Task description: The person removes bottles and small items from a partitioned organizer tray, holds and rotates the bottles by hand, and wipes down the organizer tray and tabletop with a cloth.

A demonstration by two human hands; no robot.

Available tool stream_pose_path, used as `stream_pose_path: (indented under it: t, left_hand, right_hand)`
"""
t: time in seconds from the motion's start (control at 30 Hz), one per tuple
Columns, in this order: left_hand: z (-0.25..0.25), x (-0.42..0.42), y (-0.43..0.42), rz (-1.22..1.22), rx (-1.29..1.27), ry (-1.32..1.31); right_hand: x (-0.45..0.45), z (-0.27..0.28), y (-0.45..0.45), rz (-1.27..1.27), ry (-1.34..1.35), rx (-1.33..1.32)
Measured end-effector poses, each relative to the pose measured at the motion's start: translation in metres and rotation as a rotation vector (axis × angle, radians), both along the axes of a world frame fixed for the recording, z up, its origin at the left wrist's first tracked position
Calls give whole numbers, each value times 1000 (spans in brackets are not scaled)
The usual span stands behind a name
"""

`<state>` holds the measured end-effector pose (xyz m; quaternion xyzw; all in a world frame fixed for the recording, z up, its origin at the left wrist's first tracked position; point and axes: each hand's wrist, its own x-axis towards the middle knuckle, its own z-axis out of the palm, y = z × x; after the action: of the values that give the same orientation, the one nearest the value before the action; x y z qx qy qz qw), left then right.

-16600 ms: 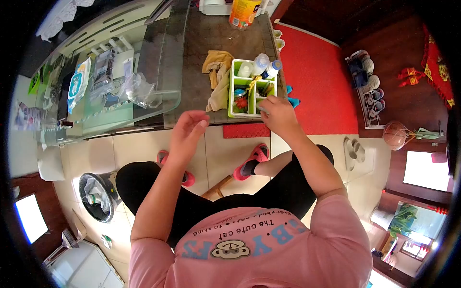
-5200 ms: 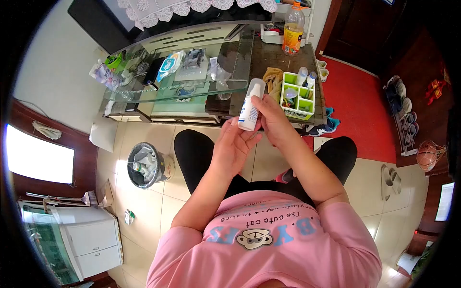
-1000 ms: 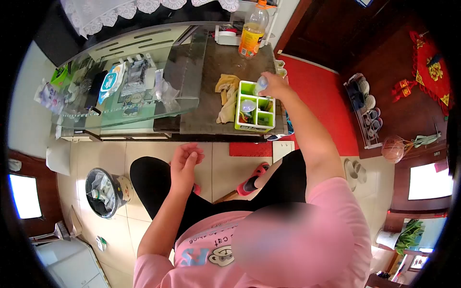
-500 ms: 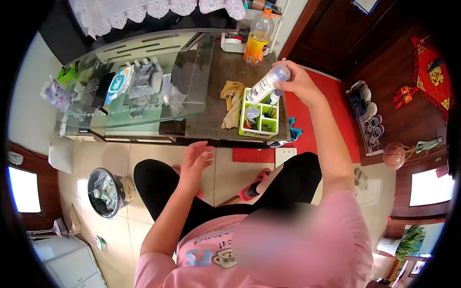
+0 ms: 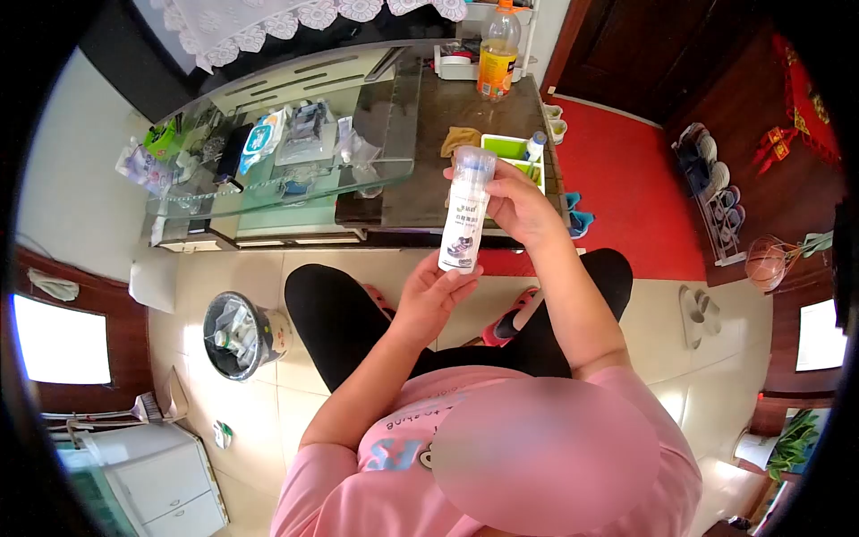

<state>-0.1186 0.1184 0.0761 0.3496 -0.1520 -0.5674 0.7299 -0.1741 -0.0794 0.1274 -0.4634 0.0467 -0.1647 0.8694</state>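
Observation:
In front of me I hold a white bottle with a clear cap over its blue-tinted top, probably shoe cleaner, since a shoe is printed on its label. It stands nearly upright in view with the label facing me. My right hand is closed round its upper part from the right. Around the bottle's base, my left hand is closed, thumb at the front. Just behind my right hand is a green and white caddy, partly hidden, with a small white bottle in it.
A yellow cloth lies beside the caddy on the dark cabinet top. Farther back stands an orange drink bottle. Wet wipes and packages lie on the glass shelf at left. A bin stands on the floor.
My right hand has brought the white bottle from above the caddy toward me and to the left. My left hand has risen and taken hold of its base.

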Motion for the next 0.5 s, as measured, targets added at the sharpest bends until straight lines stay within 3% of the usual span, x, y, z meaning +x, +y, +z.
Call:
stream_pose_path:
  t: [0.43,0.5]
  left_hand:
    - [10,-15,19,103,-48,-48]
    - [11,-16,20,101,-62,-48]
  right_hand:
    - [3,15,32,15,-46,70]
    - [3,17,34,-38,10,-42]
